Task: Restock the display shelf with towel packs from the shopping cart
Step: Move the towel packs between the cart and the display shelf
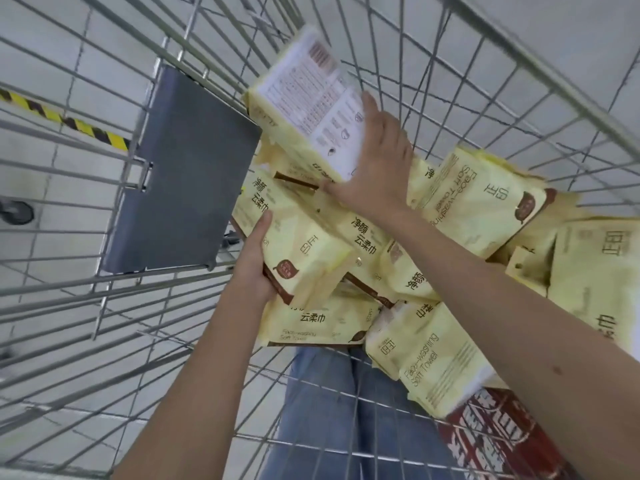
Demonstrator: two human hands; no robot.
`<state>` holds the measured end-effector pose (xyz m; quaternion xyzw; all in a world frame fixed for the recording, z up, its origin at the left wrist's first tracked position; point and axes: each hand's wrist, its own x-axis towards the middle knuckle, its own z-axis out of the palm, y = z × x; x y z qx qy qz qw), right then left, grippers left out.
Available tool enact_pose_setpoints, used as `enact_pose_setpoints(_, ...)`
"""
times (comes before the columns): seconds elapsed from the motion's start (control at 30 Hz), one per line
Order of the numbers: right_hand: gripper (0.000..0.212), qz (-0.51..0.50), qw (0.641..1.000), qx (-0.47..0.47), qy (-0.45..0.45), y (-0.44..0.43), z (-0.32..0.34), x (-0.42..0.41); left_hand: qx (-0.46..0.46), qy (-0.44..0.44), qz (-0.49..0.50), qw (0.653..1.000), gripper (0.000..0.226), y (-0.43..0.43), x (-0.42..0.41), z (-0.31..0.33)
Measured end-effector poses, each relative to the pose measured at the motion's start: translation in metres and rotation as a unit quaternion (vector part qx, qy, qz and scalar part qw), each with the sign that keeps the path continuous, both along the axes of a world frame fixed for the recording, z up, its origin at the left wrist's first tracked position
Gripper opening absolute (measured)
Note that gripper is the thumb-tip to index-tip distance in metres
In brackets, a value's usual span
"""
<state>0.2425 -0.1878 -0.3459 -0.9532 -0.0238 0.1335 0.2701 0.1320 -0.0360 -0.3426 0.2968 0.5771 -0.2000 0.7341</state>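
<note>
Several pale yellow towel packs lie heaped inside the wire shopping cart point(540, 64). My left hand point(254, 263) grips one yellow pack point(304, 251) by its left end, thumb along the top. My right hand point(375, 161) holds a tilted pack point(311, 98) whose white printed back faces me, raised above the heap. More packs point(481, 202) sit to the right and below, partly covered by my right forearm. The display shelf is out of view.
A grey plastic child-seat flap point(187, 174) hangs on the cart's left side. Red packaging point(491, 434) lies at the cart's lower right. A yellow-black floor stripe point(69, 123) and a cart wheel point(15, 211) show through the wires. Blue jeans point(339, 410) are below.
</note>
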Motion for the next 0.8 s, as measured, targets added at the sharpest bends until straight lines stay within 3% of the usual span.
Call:
enact_pose_setpoints(0.23, 0.118, -0.021, 0.989, 0.111, 0.098, -0.022, 0.051, -0.004, -0.028, -0.011, 0.020, 0.999, 0.047, -0.013, -0.001, 0.054)
enact_pose_setpoints(0.37, 0.123, -0.075, 0.965, 0.211, 0.140, -0.049, 0.094, -0.030, -0.030, -0.045, 0.019, 0.998, 0.056, -0.013, -0.019, 0.090)
enact_pose_setpoints(0.53, 0.119, -0.163, 0.883, 0.381, 0.221, -0.084, 0.148, -0.081, -0.007, -0.104, 0.026, 0.994, 0.065, -0.014, -0.041, 0.139)
enact_pose_setpoints(0.67, 0.133, -0.284, 0.801, 0.453, 0.268, -0.105, 0.171, -0.130, -0.010, -0.147, 0.022, 0.989, 0.109, -0.017, -0.061, 0.169)
enact_pose_setpoints(0.8, 0.098, -0.363, 0.722, 0.524, 0.271, -0.114, 0.193, -0.176, -0.008, -0.192, 0.029, 0.981, 0.106, -0.022, -0.082, 0.193)
